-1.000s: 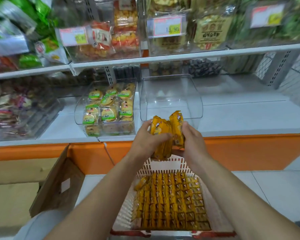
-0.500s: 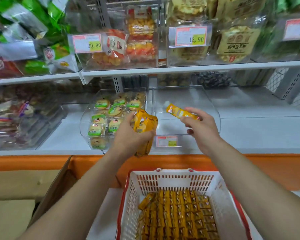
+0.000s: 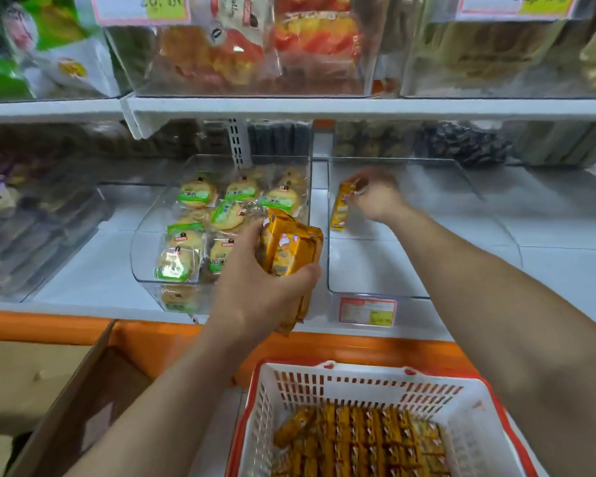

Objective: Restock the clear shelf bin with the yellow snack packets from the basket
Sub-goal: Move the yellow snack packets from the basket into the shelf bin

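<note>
Nearest the camera, a white basket (image 3: 369, 373) with a red rim stands below the shelf front; rows of yellow packets (image 3: 358, 442) lie packed on its floor, with one lying askew at their left end. To its left is an open cardboard box (image 3: 83, 407). Above the basket, in front of the orange shelf edge (image 3: 341, 346), the left hand (image 3: 255, 297) grips a bundle of yellow packets (image 3: 289, 246), fingers and thumb curled round it, the bundle upright and tilted slightly right. Just beyond, a price label (image 3: 367, 310) sits on the front of the clear bin (image 3: 375, 293). The right hand (image 3: 375, 197) reaches over the front rim and deep into this bin, pinching the top end of a single yellow packet (image 3: 339, 208). The hand is motion-blurred, so the exact finger placement cannot be made out. That packet stands roughly upright beside the bin's left wall; whether its lower end touches the bin floor cannot be told. The neighbouring bin (image 3: 141, 256) to the left holds green-labelled wrapped cakes (image 3: 197, 196). Farther back, dark packaged goods line the rear of the shelf, and the upper shelf (image 3: 324, 108) carries clear bins of bagged snacks with price tags.
</note>
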A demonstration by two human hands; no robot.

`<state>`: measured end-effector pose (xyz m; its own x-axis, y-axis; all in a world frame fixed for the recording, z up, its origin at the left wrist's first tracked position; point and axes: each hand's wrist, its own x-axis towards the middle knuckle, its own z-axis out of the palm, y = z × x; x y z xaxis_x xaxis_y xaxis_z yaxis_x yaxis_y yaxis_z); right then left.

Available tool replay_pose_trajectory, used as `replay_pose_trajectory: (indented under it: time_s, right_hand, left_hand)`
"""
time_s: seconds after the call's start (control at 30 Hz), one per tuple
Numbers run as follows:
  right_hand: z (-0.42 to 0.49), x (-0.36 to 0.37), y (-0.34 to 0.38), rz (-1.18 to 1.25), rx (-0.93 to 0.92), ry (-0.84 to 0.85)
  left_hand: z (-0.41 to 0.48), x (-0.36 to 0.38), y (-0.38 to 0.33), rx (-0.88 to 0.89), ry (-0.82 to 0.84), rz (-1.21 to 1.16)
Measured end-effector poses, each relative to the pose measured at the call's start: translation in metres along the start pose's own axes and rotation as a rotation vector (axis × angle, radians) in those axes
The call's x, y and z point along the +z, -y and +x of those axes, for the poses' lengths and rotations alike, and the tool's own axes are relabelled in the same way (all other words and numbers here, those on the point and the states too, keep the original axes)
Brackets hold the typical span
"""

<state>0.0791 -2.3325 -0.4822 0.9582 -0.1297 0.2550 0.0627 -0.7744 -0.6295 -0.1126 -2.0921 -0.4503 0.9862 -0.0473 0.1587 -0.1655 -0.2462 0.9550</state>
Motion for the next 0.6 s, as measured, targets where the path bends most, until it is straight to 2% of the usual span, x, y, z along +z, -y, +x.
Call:
replay_pose_trajectory:
  time_s: [0.17,0.37,0.5,0.6]
  right_hand:
    - [0.016,0.017,-0.001,-0.047,0.031,0.028]
    - [0.014,0.02,0.0,0.054,0.145,0.019]
    - [-0.011,-0.006,0.011,-0.009,0.157,0.074]
    - [-0.058,-0.038,0.028,0.131,0.095,0.027]
  left_hand:
    - [0.002,0.004,0.007,-0.035,0.025,-0.022]
    - [-0.002,0.001,0.009,-0.054,0.027,-0.025]
    - [-0.007,0.001,0.004,-0.073,0.035,-0.043]
    - [-0.011,0.003,0.0,-0.075,0.047,-0.063]
